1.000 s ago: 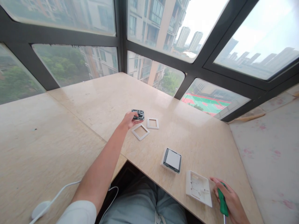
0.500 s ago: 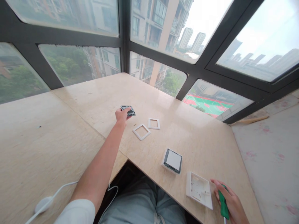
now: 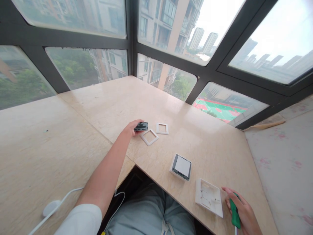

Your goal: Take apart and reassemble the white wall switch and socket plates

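My left hand [image 3: 133, 127] is closed on a dark grey switch module [image 3: 142, 126], tilted just above the far part of the table. Right below it lies a white square frame [image 3: 144, 139], with a second white frame [image 3: 167, 128] a little to the right. At the lower right my right hand [image 3: 243, 209] grips a screwdriver [image 3: 235, 212] by its green handle, the metal shaft pointing down. Beside that hand sits an open white wall box [image 3: 198, 197]. A white box with a grey-edged switch [image 3: 182, 166] fitted on it rests further left.
The stone-like tabletop [image 3: 80, 143] has a cut-out corner above my lap. A white cord with a round white piece [image 3: 52, 207] lies at the lower left. Windows with dark frames [image 3: 166, 60] edge the far side; a papered wall [image 3: 293, 163] stands right.
My left hand has come nearer and slightly right with the switch module, which has turned and now hangs by the nearer white frame. My right hand keeps the screwdriver, almost still.
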`<state>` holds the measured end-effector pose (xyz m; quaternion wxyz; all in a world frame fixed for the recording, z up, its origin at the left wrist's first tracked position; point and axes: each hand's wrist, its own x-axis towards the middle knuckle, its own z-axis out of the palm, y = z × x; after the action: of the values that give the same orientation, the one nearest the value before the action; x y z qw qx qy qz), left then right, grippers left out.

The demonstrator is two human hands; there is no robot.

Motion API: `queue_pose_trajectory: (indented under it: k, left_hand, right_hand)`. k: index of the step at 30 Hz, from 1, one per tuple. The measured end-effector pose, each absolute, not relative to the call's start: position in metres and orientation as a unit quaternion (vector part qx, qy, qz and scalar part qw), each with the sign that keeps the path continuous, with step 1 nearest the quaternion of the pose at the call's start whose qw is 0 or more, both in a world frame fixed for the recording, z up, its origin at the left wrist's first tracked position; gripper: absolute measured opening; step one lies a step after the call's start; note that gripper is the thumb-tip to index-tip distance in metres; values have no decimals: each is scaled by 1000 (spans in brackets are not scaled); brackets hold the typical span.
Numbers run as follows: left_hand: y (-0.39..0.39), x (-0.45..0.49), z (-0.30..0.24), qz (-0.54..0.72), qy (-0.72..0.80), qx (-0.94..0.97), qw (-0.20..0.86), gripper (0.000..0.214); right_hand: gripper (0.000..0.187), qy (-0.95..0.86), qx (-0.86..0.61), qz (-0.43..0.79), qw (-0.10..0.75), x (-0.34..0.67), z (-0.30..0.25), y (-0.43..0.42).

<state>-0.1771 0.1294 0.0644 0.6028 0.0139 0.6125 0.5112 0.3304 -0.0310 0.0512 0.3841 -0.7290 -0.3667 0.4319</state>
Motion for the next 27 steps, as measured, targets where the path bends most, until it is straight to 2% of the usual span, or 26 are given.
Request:
queue_pose_trajectory:
  k: [7, 27]
  left_hand:
    - [133, -180, 58, 497, 602, -5, 625, 22]
    - [129, -180, 69, 503, 560, -1, 659, 23]
  right_hand:
    - [77, -363, -728, 436, 386, 330, 51, -30]
    - [72, -373, -724, 434, 385, 329, 53, -29]
